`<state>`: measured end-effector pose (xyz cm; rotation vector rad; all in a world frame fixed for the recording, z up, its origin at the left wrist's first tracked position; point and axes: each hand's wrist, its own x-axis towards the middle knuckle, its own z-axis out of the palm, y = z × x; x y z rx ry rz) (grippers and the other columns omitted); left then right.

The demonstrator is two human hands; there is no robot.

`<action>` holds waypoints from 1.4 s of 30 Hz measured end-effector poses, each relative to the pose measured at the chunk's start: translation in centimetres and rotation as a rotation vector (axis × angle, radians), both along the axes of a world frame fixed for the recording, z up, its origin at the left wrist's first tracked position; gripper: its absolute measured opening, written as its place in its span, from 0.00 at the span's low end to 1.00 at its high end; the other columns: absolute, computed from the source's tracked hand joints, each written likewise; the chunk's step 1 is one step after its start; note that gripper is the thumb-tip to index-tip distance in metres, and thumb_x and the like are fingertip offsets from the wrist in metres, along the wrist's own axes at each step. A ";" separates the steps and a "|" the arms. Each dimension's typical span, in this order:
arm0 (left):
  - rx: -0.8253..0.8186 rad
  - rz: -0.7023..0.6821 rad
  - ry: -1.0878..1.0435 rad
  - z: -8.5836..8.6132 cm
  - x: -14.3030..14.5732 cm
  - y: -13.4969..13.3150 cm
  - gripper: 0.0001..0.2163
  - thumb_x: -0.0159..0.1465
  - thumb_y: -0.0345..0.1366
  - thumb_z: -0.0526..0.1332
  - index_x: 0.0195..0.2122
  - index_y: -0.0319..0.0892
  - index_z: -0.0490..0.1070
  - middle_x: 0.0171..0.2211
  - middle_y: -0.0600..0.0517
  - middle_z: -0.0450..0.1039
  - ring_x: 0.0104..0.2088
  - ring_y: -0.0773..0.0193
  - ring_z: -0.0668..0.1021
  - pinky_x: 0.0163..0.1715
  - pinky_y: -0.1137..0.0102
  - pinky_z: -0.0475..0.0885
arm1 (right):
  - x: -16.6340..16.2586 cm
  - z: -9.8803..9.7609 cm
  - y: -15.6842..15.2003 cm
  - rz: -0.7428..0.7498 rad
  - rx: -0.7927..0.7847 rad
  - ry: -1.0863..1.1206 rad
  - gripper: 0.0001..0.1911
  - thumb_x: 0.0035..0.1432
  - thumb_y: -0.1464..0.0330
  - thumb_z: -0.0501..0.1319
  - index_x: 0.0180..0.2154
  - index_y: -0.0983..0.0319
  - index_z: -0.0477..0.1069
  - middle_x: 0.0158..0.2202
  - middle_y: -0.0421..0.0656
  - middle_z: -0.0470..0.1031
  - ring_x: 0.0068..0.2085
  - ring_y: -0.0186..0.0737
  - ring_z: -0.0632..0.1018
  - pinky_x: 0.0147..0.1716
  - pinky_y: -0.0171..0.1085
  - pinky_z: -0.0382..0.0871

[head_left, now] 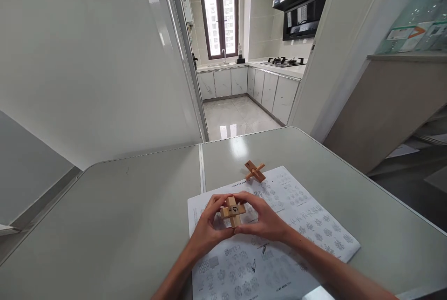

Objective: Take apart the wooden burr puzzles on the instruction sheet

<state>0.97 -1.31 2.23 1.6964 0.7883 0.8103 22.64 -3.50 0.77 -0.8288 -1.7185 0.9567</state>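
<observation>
Both my hands hold a small wooden cross-shaped puzzle made of interlocked light bars, with marks written on one bar. My left hand grips its left side with curled fingers. My right hand pinches its right side and top. The puzzle is just above a printed sheet of diagrams lying on the grey table. A second, darker wooden cross puzzle rests on the table at the sheet's far edge, beyond my hands.
The table has a seam down its middle and rounded corners. Ahead a doorway opens to a kitchen with cabinets, a stove and a window. A counter with packaged goods stands at right. A white wall is at left.
</observation>
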 end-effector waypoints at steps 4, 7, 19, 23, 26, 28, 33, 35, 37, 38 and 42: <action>-0.083 -0.047 -0.044 -0.2 -0.1 -0.1 0.38 0.62 0.45 0.72 0.71 0.56 0.59 0.61 0.46 0.69 0.59 0.49 0.74 0.63 0.56 0.67 | -0.1 -0.5 -0.2 -0.148 0.020 -0.029 0.33 0.55 0.61 0.74 0.60 0.55 0.69 0.50 0.47 0.80 0.48 0.52 0.81 0.50 0.51 0.77; -0.148 -0.090 -0.120 -0.3 -0.1 0.0 0.38 0.62 0.55 0.68 0.71 0.51 0.60 0.62 0.44 0.70 0.58 0.46 0.75 0.62 0.54 0.68 | -0.1 -1.0 -0.1 -0.247 0.116 -0.089 0.32 0.55 0.63 0.74 0.59 0.56 0.68 0.45 0.46 0.81 0.43 0.50 0.81 0.45 0.49 0.79; -0.272 0.096 -0.082 0.0 0.6 0.1 0.24 0.65 0.52 0.67 0.58 0.46 0.75 0.58 0.44 0.77 0.59 0.46 0.77 0.60 0.56 0.72 | -0.4 -2.1 0.1 -0.306 0.409 -0.315 0.33 0.56 0.62 0.73 0.60 0.56 0.64 0.44 0.48 0.80 0.41 0.50 0.81 0.40 0.48 0.78; -0.258 0.119 -0.100 -0.1 0.9 -0.2 0.23 0.65 0.52 0.66 0.55 0.45 0.76 0.57 0.44 0.78 0.58 0.47 0.78 0.57 0.58 0.74 | -0.5 -2.1 0.2 -0.348 0.437 -0.314 0.33 0.56 0.63 0.74 0.60 0.55 0.65 0.47 0.48 0.79 0.45 0.52 0.80 0.43 0.50 0.79; -0.251 0.131 -0.108 -0.2 1.1 -0.5 0.21 0.67 0.52 0.65 0.55 0.45 0.75 0.56 0.45 0.79 0.56 0.49 0.79 0.56 0.60 0.75 | -0.5 -2.1 0.1 -0.383 0.456 -0.307 0.34 0.56 0.62 0.74 0.60 0.55 0.65 0.48 0.49 0.79 0.47 0.54 0.80 0.45 0.51 0.79; -0.249 0.143 -0.112 -0.3 1.1 -0.6 0.21 0.67 0.52 0.65 0.55 0.44 0.75 0.56 0.45 0.79 0.54 0.50 0.80 0.56 0.60 0.75 | -0.5 -2.2 0.1 -0.385 0.456 -0.307 0.34 0.55 0.62 0.74 0.60 0.54 0.66 0.48 0.48 0.79 0.48 0.54 0.80 0.46 0.51 0.79; -0.276 0.158 -0.101 -0.3 1.1 -0.4 0.24 0.65 0.55 0.66 0.56 0.44 0.75 0.57 0.44 0.78 0.56 0.48 0.79 0.56 0.59 0.75 | -0.5 -2.2 0.2 -0.369 0.423 -0.325 0.34 0.54 0.63 0.75 0.60 0.55 0.65 0.50 0.49 0.78 0.50 0.55 0.79 0.48 0.52 0.78; -0.289 0.167 -0.095 -0.2 1.1 -0.4 0.25 0.64 0.56 0.66 0.56 0.44 0.75 0.58 0.44 0.77 0.57 0.48 0.78 0.57 0.59 0.74 | -0.5 -2.2 0.3 -0.373 0.411 -0.337 0.34 0.53 0.64 0.75 0.58 0.55 0.66 0.50 0.49 0.78 0.49 0.55 0.79 0.48 0.52 0.78; -0.286 0.177 -0.082 -0.1 1.1 -0.4 0.26 0.65 0.56 0.65 0.56 0.44 0.75 0.58 0.44 0.77 0.58 0.48 0.78 0.58 0.58 0.74 | -0.4 -2.1 0.5 -0.375 0.406 -0.354 0.33 0.52 0.65 0.76 0.57 0.55 0.66 0.48 0.48 0.78 0.48 0.55 0.79 0.47 0.52 0.78; -0.282 0.184 -0.076 -0.1 1.1 -0.4 0.26 0.65 0.57 0.65 0.56 0.44 0.74 0.58 0.44 0.77 0.58 0.48 0.78 0.58 0.58 0.73 | -0.4 -2.1 0.6 -0.375 0.402 -0.362 0.33 0.51 0.66 0.76 0.56 0.55 0.67 0.48 0.48 0.79 0.48 0.54 0.79 0.47 0.52 0.78; -0.293 0.216 -0.090 0.0 1.2 -0.5 0.26 0.65 0.56 0.64 0.57 0.44 0.74 0.57 0.44 0.78 0.58 0.48 0.79 0.60 0.57 0.72 | -0.2 -2.4 0.9 -0.384 0.375 -0.383 0.33 0.50 0.67 0.76 0.55 0.55 0.67 0.48 0.48 0.79 0.49 0.55 0.79 0.47 0.52 0.78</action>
